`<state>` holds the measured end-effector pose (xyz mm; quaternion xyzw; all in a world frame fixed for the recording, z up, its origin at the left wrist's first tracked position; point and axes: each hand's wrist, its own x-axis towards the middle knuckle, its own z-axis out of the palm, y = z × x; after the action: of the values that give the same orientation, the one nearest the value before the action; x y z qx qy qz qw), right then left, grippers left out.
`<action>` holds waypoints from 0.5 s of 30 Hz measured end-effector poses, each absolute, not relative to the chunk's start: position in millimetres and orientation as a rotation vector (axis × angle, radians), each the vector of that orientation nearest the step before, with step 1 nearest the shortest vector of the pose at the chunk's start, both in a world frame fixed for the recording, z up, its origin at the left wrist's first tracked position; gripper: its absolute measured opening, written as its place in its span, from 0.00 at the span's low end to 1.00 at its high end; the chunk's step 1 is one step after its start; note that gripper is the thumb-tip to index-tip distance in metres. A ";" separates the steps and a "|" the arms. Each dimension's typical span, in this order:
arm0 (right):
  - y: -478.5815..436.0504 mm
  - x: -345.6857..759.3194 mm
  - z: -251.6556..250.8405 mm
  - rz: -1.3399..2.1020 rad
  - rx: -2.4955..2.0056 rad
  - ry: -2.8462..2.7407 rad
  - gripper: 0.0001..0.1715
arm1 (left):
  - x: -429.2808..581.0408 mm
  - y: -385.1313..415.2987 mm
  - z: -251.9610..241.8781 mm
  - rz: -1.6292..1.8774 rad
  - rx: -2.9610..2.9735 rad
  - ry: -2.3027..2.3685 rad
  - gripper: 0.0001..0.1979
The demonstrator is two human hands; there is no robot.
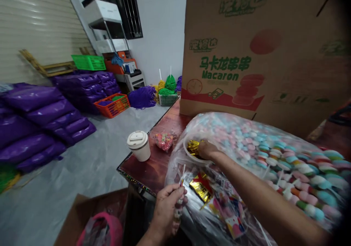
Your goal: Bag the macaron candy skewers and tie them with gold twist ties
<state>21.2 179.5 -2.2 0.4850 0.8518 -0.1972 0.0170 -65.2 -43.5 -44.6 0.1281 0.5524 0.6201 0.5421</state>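
My left hand [169, 205] is closed around a wrapped candy skewer [178, 216], whose white stick points up above the fingers. My right hand [207, 150] reaches into a white round bowl [187, 153] that holds gold twist ties [193, 147]; its fingertips are hidden among them, so what they hold cannot be made out. Below the bowl lie gold packaging [201, 189] and printed plastic wrappers [233, 216]. To the right of the bowl, a large clear bag [216, 123] holds many pastel candies and candy skewers [304, 196].
A lidded white cup [139, 147] and a small bag of colourful candy [163, 140] stand on the dark red table [148, 172]. A large cardboard box [225, 30] rises behind. On the floor are an open carton [74, 216], purple sacks [44, 118] and an orange basket [113, 107].
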 end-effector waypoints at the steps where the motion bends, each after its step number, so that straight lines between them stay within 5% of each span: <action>1: 182.6 18.5 -6.8 -0.609 1.504 2.608 0.18 | -67.5 -41.5 -43.2 1.481 0.277 1.290 0.11; 11: 194.1 39.2 11.8 -0.966 1.599 2.499 0.17 | -71.0 -14.5 -23.6 1.529 0.241 1.096 0.11; 15: 173.5 56.7 22.4 -1.250 1.555 2.531 0.08 | -71.1 0.3 -14.3 1.553 0.237 1.045 0.12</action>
<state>56.7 173.5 22.4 0.4821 0.7847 -0.3876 -0.0405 -71.1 0.3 -14.3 0.1016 0.4482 0.6664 0.5871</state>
